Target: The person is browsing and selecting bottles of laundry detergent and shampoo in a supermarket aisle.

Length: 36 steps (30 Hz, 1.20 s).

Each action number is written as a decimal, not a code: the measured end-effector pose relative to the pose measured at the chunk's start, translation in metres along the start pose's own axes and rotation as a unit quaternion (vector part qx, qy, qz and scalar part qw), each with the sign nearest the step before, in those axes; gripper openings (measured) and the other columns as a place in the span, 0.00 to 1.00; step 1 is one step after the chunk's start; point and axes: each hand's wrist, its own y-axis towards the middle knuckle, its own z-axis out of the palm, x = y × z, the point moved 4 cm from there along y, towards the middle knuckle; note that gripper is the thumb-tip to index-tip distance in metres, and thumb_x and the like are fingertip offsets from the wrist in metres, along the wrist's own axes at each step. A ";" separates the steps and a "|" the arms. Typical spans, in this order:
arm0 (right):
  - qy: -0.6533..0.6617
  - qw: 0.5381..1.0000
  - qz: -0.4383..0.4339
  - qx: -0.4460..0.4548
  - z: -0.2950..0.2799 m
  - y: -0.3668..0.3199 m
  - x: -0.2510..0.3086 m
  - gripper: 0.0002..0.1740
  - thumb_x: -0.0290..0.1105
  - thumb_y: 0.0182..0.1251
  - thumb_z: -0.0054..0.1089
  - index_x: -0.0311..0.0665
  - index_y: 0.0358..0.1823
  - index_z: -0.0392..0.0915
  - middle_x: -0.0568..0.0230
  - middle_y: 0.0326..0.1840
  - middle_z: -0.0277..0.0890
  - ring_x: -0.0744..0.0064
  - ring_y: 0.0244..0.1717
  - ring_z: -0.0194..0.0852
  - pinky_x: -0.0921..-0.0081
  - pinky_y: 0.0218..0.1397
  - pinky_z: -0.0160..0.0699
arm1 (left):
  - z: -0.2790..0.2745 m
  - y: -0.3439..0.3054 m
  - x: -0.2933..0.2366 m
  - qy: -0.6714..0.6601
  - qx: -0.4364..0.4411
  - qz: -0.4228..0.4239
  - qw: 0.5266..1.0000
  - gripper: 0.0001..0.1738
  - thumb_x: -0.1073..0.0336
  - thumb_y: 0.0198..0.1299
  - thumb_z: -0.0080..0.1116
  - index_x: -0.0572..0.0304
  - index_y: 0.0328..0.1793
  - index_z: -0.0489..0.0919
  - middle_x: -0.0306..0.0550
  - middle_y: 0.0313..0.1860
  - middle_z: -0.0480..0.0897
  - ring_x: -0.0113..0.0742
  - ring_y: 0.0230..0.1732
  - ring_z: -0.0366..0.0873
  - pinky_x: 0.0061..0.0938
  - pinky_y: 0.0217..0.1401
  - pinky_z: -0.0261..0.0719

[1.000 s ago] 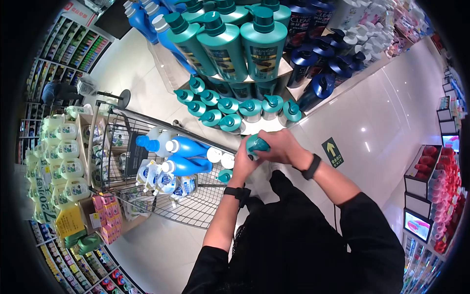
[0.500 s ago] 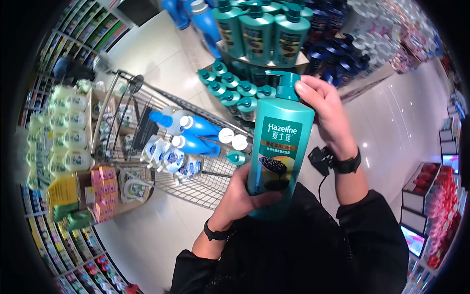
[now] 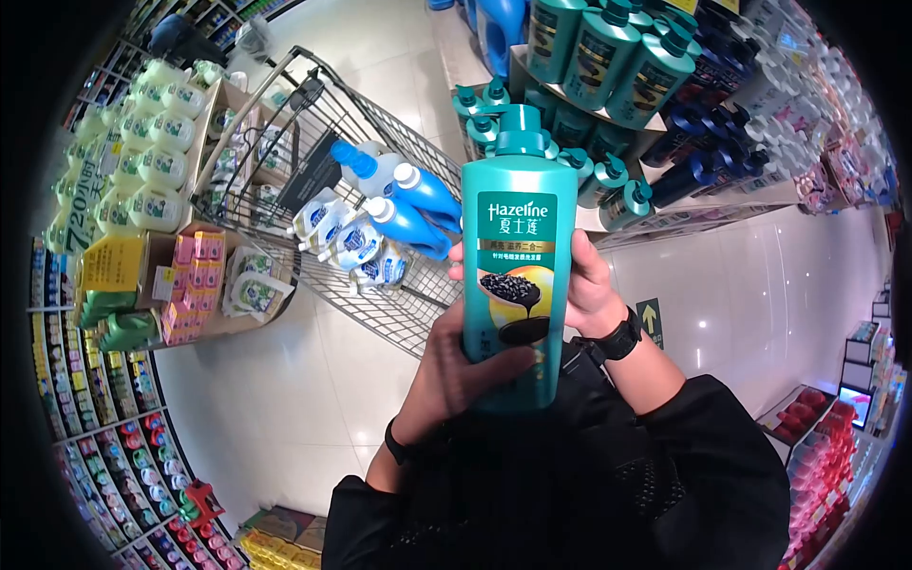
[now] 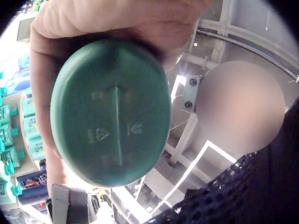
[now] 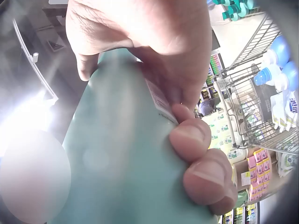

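Observation:
A green Hazeline pump bottle (image 3: 518,275) stands upright in front of the chest, its label facing the head camera. My left hand (image 3: 465,366) grips its lower part, thumb across the front. Behind the bottle's right side, my right hand (image 3: 594,285) holds it, fingers partly hidden. The left wrist view shows the bottle's base (image 4: 112,116) with the left hand (image 4: 112,21) curled round it. In the right wrist view the right hand (image 5: 149,42) lies round the bottle (image 5: 121,154); several fingertips at the right edge may belong to the other hand.
A shopping cart (image 3: 356,309) with blue bottles (image 3: 408,226) and white pouches (image 3: 353,242) stands at the left. Shelves of green pump bottles (image 3: 603,57) rise ahead. White jugs (image 3: 157,166) and pink boxes (image 3: 195,285) are stacked far left; red goods (image 3: 822,456) stand right.
The bottle was lifted and turned label-forward, then moved slightly left. My right hand has moved from the pump down to the bottle's side. The view has shifted, with the cart and shelves now farther right.

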 end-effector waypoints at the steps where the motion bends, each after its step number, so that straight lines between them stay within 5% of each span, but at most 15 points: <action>1: 0.001 1.000 0.004 0.001 0.000 0.000 -0.002 0.58 0.71 0.62 0.52 0.33 0.79 0.46 0.34 0.74 0.56 0.38 0.74 0.57 0.49 0.75 0.60 | -0.001 -0.002 0.003 -0.012 -0.013 -0.018 1.000 0.18 0.61 0.64 0.62 0.64 0.55 0.78 0.41 0.46 0.82 0.28 0.46 0.78 0.27 0.51 0.76; 8: 0.017 1.000 0.013 -0.008 0.008 0.001 -0.009 0.60 0.73 0.60 0.52 0.31 0.78 0.47 0.33 0.73 0.57 0.38 0.73 0.59 0.49 0.73 0.63 | -0.002 -0.013 0.020 -0.189 -0.061 -0.051 0.979 0.29 0.47 0.75 0.39 0.69 0.58 0.75 0.44 0.51 0.79 0.28 0.51 0.74 0.25 0.57 0.70; 13: 0.011 1.000 0.008 0.000 0.009 -0.001 -0.011 0.60 0.74 0.60 0.49 0.31 0.78 0.47 0.32 0.73 0.57 0.37 0.73 0.59 0.48 0.72 0.65 | 0.000 -0.016 0.022 -0.206 -0.056 -0.057 0.975 0.30 0.47 0.76 0.38 0.70 0.61 0.73 0.45 0.53 0.79 0.28 0.52 0.74 0.25 0.58 0.69; 15: 0.092 0.993 -0.015 0.075 0.009 -0.001 -0.012 0.52 0.65 0.67 0.52 0.31 0.78 0.47 0.34 0.74 0.57 0.38 0.73 0.59 0.47 0.76 0.59 | 0.000 -0.017 0.022 -0.200 -0.054 -0.062 0.976 0.30 0.47 0.76 0.38 0.70 0.61 0.73 0.45 0.53 0.79 0.28 0.53 0.74 0.25 0.59 0.69; 36: 0.098 0.993 -0.010 0.059 0.004 -0.006 -0.008 0.52 0.64 0.68 0.52 0.31 0.77 0.48 0.33 0.73 0.58 0.40 0.73 0.59 0.49 0.76 0.59 | 0.006 -0.013 0.023 -0.184 -0.067 -0.069 0.978 0.31 0.44 0.75 0.40 0.70 0.57 0.75 0.46 0.51 0.80 0.29 0.51 0.74 0.25 0.57 0.69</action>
